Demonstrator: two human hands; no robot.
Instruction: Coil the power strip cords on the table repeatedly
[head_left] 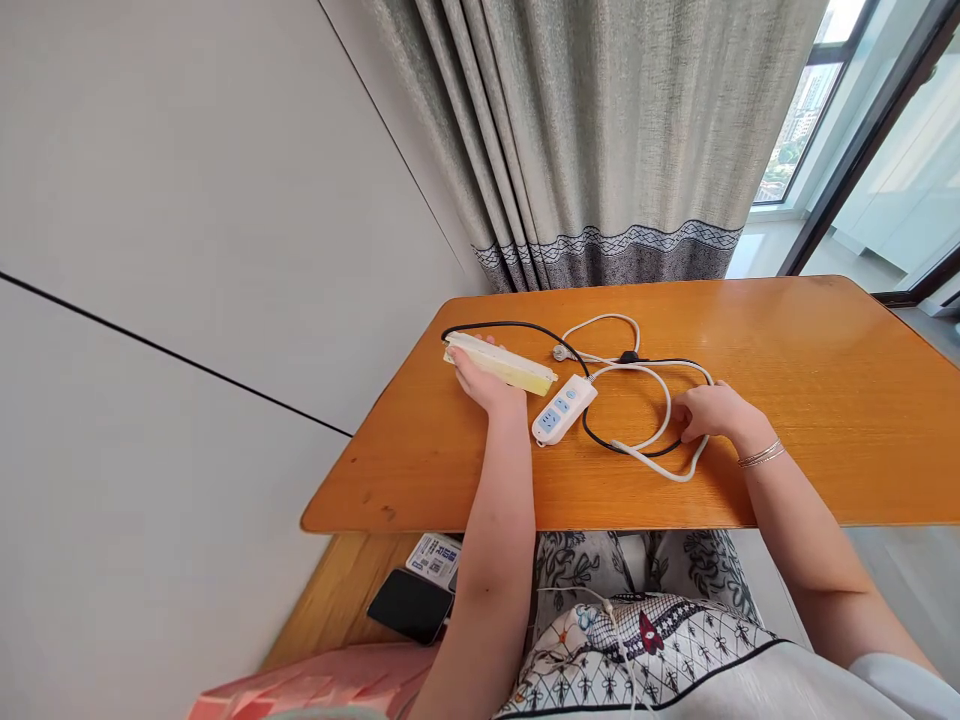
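My left hand (pixel 480 380) is wrapped round a long white and pale yellow power strip (pixel 517 370), held tilted over the left part of the wooden table. A black cable (pixel 510 324) runs from its far left end. Right of it lies a smaller white power strip (pixel 564 410) with blue sockets. Its white cable (pixel 664 395) loops on the table, tangled with the black one, and a white plug (pixel 562 352) rests behind it. My right hand (pixel 705 410) has its fingers closed on the cables at the right side of the loops.
The wooden table (pixel 825 400) has rounded corners and stands near a grey curtain (pixel 630 130). A black phone (pixel 409 606) and a white labelled box (pixel 435 560) lie below its front edge, left. A white wall is at the left, a window at the right.
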